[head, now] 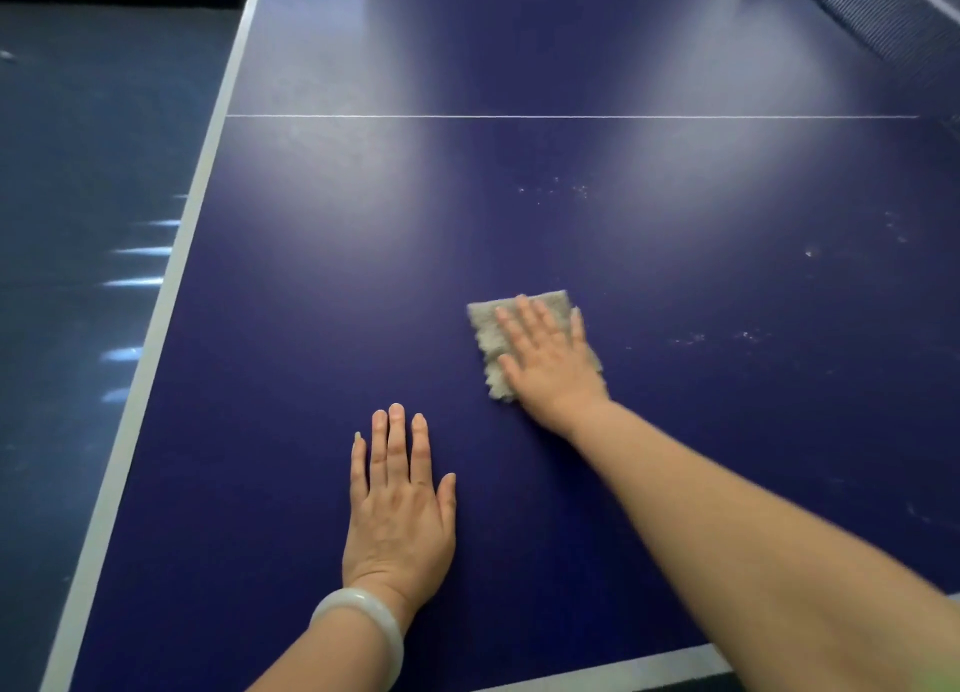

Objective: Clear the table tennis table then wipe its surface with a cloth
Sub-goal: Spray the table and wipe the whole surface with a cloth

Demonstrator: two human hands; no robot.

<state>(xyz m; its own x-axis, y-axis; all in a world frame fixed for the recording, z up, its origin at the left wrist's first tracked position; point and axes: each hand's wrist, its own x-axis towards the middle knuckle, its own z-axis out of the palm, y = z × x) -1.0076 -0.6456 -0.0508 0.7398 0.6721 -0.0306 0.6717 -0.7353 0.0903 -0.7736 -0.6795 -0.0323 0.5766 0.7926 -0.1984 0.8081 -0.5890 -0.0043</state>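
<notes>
So we're in the wipe phase. Nothing loose shows on the blue table tennis counter (519, 213) in this view, so we judge the clearing step done, at least on this half.

Right hand (550, 364) presses flat on the folded pale cloth (491, 338), fingers straight and spread, grip not curled round it, just pushing it down against the counter. Cloth sits mid-counter, just ahead of and to the right of the left hand (400, 509), and well short of the thin white centre line (519, 116).

Left hand lies palm-down on bare counter near the close edge, fingers straight and slightly spread, holding nothing; we read it as a brace. Pale bangle (363, 624) on that wrist.

What's left, as we judge it:
- white specks and smudges (556, 188) beyond the cloth, not wiped yet
- more marks (748, 335) to the right of the cloth, plus a spot further out
- the strip past the centre line up to the net (883, 20) at top right
- far half beyond the net is out of view, can't tell its state

White edge band (171, 286) runs along the left side, dark floor (78, 171) beyond it.

Rough call: wiping under way, a good share of the visible surface still to cover.
</notes>
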